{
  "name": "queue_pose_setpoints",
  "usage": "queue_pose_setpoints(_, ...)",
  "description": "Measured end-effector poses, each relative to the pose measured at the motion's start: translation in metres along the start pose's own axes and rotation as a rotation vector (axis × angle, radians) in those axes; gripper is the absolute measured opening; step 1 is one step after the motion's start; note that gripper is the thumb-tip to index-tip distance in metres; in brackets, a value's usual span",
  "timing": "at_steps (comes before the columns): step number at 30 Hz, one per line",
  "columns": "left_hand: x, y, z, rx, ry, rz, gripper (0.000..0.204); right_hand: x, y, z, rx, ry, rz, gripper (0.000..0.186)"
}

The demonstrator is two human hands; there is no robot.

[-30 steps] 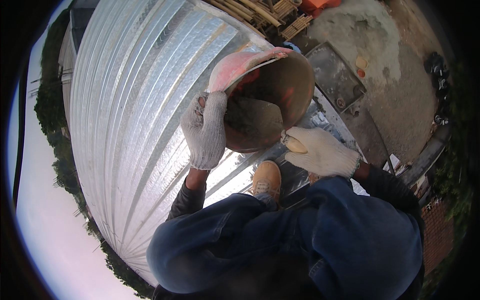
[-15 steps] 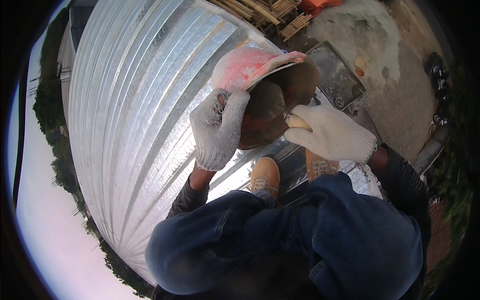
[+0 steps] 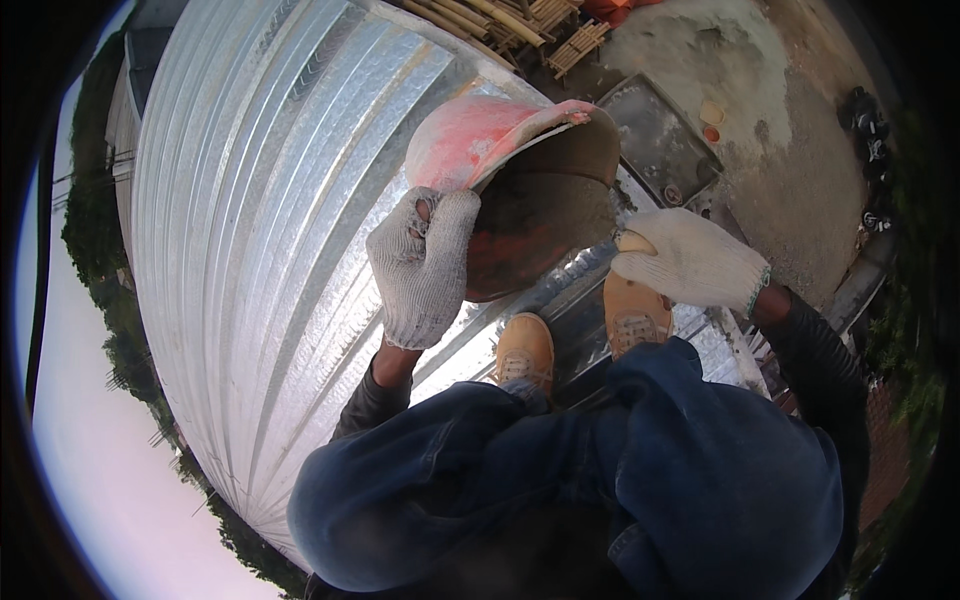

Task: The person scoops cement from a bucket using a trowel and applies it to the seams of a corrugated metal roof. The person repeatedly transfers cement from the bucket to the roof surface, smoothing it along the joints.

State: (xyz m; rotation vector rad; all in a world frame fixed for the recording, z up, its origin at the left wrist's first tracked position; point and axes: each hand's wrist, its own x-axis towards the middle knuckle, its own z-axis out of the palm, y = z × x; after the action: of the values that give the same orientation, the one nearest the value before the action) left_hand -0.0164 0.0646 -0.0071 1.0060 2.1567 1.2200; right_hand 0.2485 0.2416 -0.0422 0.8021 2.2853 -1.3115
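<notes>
A red bowl-shaped container (image 3: pixel 448 145) is held tilted above the ribbed metal sheeting (image 3: pixel 250 250), its mouth turned toward the right. Its left side is gripped by the left hand (image 3: pixel 420 272) — the gloved fingers are curled in firmly against the wall, and bare skin is exposed through a hole in the glove. A tool's pale handle (image 3: pixel 632 242) is clasped by the right hand (image 3: pixel 692 260), also gloved; its fingers are wrapped round the handle, with no gap seen. A flat, dulled blade (image 3: pixel 578 212) is held across the container's mouth, its outline hard to make out against the dark inside. Below, two tan shoes (image 3: pixel 525 348) are seen. Beyond the container, a grey rectangular trough (image 3: pixel 655 125) is set on the ground (image 3: pixel 815 195) — bamboo poles (image 3: pixel 500 20) are piled farther left.
</notes>
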Motion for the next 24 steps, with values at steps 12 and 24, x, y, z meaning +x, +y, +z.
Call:
queue_pose_setpoints(12, 0.002, -0.021, -0.01, -0.144, 0.086, -0.039, 0.024, 0.017, -0.031, 0.043, 0.014, 0.187, -0.33, 0.036)
queue_pose_setpoints(24, 0.04, -0.063, -0.031, -0.303, 0.389, -0.144, 0.031, 0.017, -0.04, 0.015, 0.287, 0.048, -0.253, 0.041)
